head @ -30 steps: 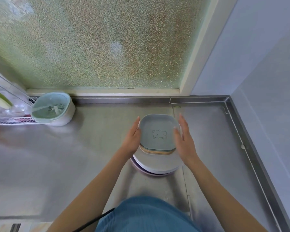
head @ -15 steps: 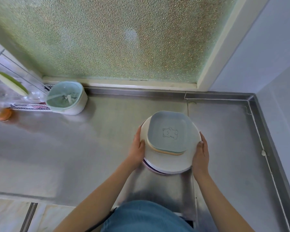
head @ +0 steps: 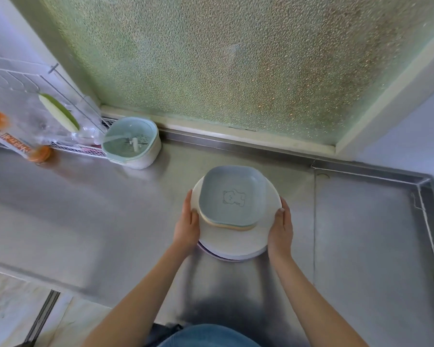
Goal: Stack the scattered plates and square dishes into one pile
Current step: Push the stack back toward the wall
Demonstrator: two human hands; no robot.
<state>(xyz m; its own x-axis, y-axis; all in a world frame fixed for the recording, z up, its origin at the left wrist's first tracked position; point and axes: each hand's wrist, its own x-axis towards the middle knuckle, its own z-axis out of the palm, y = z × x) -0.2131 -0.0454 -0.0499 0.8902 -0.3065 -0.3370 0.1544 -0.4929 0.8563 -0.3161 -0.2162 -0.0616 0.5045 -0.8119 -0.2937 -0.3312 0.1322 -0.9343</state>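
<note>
Two bare hands cup one pile on the brushed steel counter (head: 110, 209): the left hand (head: 186, 227) is pressed flat against the left rim and the right hand (head: 281, 229) against the right rim of the round white plate (head: 236, 242), fingers together, bracing rather than pinching. On that plate sit a pale blue square dish with a bear outline (head: 232, 196) nested over a tan square dish (head: 236, 226), of which only an edge shows; a pinkish round plate (head: 211, 250) peeks out beneath the white one. No loose plate is in view, so the stacking looks all but done.

My guess is these are light, stiff, smooth-glazed pieces that slide on one another and on steel; any lift should come from under the lowest rim, both sides at once, kept level.

Room is wide to the left and right. The raised metal lip (head: 361, 169) lies behind, and a mint and white strainer tub (head: 132, 142) stands well apart at the back left.
</note>
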